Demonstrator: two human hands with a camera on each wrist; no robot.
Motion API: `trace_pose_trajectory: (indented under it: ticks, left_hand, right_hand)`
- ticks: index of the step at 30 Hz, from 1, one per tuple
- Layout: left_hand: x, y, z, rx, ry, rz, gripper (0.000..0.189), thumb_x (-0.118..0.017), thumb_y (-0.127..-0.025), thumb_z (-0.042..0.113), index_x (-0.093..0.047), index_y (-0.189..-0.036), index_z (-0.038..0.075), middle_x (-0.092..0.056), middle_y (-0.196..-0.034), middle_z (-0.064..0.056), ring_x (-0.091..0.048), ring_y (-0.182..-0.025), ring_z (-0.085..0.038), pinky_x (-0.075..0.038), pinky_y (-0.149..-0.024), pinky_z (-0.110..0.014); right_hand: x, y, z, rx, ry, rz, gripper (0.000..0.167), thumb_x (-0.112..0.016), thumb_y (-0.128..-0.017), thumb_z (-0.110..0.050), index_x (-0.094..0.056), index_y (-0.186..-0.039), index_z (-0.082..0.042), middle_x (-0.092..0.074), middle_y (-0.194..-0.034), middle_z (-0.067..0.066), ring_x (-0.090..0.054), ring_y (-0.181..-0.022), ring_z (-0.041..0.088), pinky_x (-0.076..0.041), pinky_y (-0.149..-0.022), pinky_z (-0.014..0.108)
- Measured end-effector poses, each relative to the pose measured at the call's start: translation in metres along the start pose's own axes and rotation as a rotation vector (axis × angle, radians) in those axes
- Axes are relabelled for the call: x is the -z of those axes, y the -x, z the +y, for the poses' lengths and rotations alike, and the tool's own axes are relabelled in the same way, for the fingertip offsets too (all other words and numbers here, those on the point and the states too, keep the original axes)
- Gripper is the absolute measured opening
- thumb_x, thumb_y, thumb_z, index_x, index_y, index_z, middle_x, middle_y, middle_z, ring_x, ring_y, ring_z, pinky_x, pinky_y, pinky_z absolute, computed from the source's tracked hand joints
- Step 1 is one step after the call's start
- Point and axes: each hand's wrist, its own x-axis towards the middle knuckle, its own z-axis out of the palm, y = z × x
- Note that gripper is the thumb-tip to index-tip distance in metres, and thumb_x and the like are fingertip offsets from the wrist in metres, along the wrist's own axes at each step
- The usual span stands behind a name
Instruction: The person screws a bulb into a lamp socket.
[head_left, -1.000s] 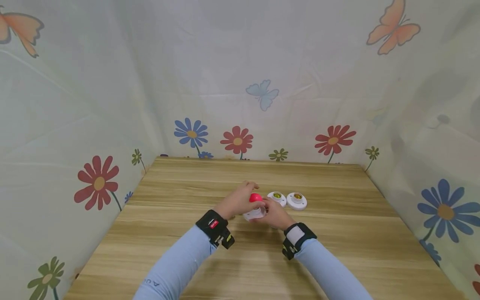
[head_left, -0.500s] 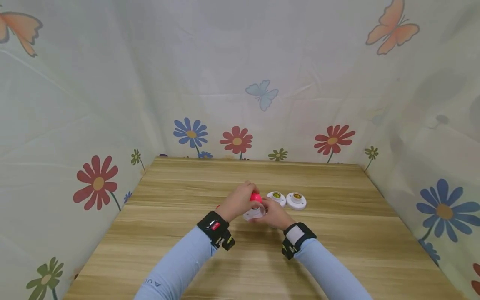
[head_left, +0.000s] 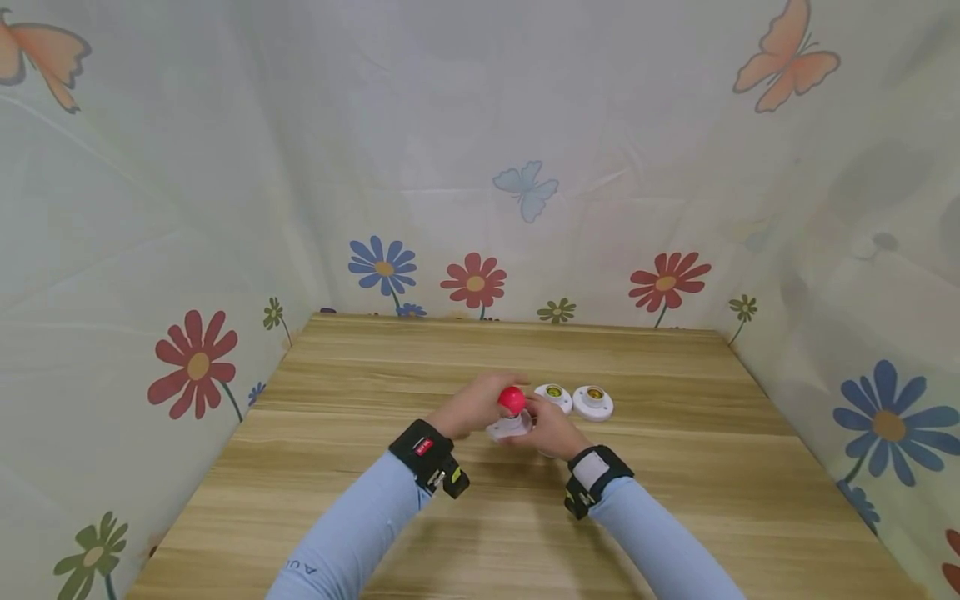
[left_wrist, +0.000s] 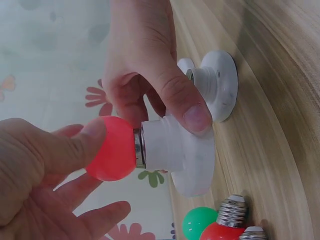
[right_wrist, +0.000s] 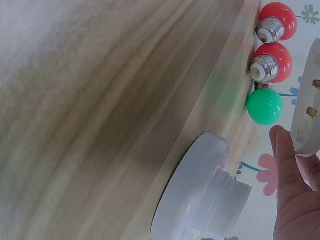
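Note:
A white round-based lamp holder (left_wrist: 192, 160) is held by my right hand (head_left: 553, 429), whose thumb lies across its base in the left wrist view. A red light bulb (head_left: 512, 401) sits at the holder's mouth, with a bit of metal cap (left_wrist: 139, 149) showing between them. My left hand (head_left: 474, 407) is at the bulb. Its thumb touches the red globe in the left wrist view, while the other fingers are spread and fairly straight. In the right wrist view, the underside of the held holder (right_wrist: 306, 107) shows brass contacts.
Two more lamp holders (head_left: 553, 397) (head_left: 593, 402) stand to the right on the wooden table (head_left: 390, 350). Loose bulbs lie on it too: a green bulb (right_wrist: 265, 106) and two red bulbs (right_wrist: 280, 62) (right_wrist: 282, 20). A flowered curtain (head_left: 585, 233) surrounds the table.
My left hand has turned and its fingers have loosened from around the red bulb, so more of the globe shows. My right hand and the lamp holder have stayed in place.

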Motion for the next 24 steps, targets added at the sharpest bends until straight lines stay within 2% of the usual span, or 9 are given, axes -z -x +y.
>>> trace_pose_trajectory:
  ticks: [3, 6, 8, 10, 16, 21, 24]
  left_hand:
    - [0.001, 0.0005, 0.0019, 0.039, 0.003, 0.035, 0.055, -0.072, -0.087, 0.017, -0.05, -0.137, 0.012, -0.051, -0.135, -0.009, -0.057, -0.112, -0.021, -0.052, -0.092, -0.031]
    - [0.0009, 0.0012, 0.0047, 0.102, -0.043, 0.089, 0.053, -0.071, -0.088, 0.035, -0.051, -0.129, 0.008, -0.048, -0.12, -0.01, -0.057, -0.093, -0.019, -0.055, -0.076, -0.025]
    - [0.0004, 0.0019, 0.0066, 0.131, -0.095, 0.12, 0.05, -0.07, -0.087, 0.04, -0.052, -0.121, 0.007, -0.047, -0.112, -0.008, -0.056, -0.086, -0.017, -0.054, -0.069, -0.022]
    - [-0.0007, 0.0019, 0.0078, 0.142, -0.14, 0.135, 0.048, -0.071, -0.086, 0.042, -0.054, -0.115, 0.008, -0.048, -0.106, -0.006, -0.055, -0.084, -0.015, -0.053, -0.068, -0.022]
    - [-0.0029, -0.0012, 0.0079, 0.124, -0.157, 0.112, 0.043, -0.073, -0.086, 0.036, -0.059, -0.116, 0.009, -0.053, -0.107, -0.006, -0.055, -0.088, -0.015, -0.054, -0.075, -0.025]
    - [-0.0019, -0.0041, 0.0059, 0.078, -0.092, 0.051, 0.034, -0.072, -0.087, 0.016, -0.062, -0.119, 0.01, -0.057, -0.114, -0.004, -0.055, -0.098, -0.017, -0.053, -0.086, -0.03]
    - [-0.0007, -0.0045, 0.0057, 0.061, -0.054, 0.022, 0.035, -0.071, -0.086, 0.005, -0.064, -0.119, 0.011, -0.058, -0.115, -0.002, -0.056, -0.101, -0.018, -0.053, -0.09, -0.032]
  right_hand:
    - [0.0006, -0.0001, -0.0022, -0.008, -0.002, 0.0, 0.064, -0.087, -0.068, -0.04, -0.065, -0.12, -0.011, -0.066, -0.116, 0.003, -0.06, -0.098, 0.017, -0.05, -0.089, 0.041]
    - [0.0012, -0.0001, -0.0048, -0.022, -0.018, -0.006, 0.063, -0.087, -0.069, -0.038, -0.065, -0.122, -0.013, -0.063, -0.122, 0.004, -0.059, -0.103, 0.019, -0.05, -0.092, 0.045]
    - [0.0014, -0.0003, -0.0063, -0.032, -0.031, -0.013, 0.061, -0.087, -0.069, -0.037, -0.065, -0.122, -0.014, -0.063, -0.122, 0.004, -0.058, -0.103, 0.02, -0.05, -0.093, 0.046]
    - [0.0012, -0.001, -0.007, -0.032, -0.041, -0.016, 0.058, -0.087, -0.07, -0.037, -0.066, -0.12, -0.014, -0.063, -0.121, 0.004, -0.058, -0.103, 0.021, -0.05, -0.093, 0.046]
    - [0.0007, -0.0024, -0.0038, -0.018, -0.032, -0.015, 0.059, -0.087, -0.069, -0.038, -0.067, -0.118, -0.012, -0.065, -0.116, 0.002, -0.059, -0.1, 0.018, -0.051, -0.09, 0.044]
    - [0.0003, -0.0027, 0.0, 0.029, -0.02, -0.003, 0.062, -0.087, -0.069, -0.037, -0.065, -0.119, -0.01, -0.065, -0.117, 0.002, -0.059, -0.101, 0.016, -0.05, -0.091, 0.042]
    - [0.0005, -0.0021, -0.0004, 0.025, -0.027, -0.001, 0.062, -0.087, -0.069, -0.036, -0.065, -0.12, -0.01, -0.066, -0.117, 0.001, -0.059, -0.101, 0.016, -0.049, -0.092, 0.042]
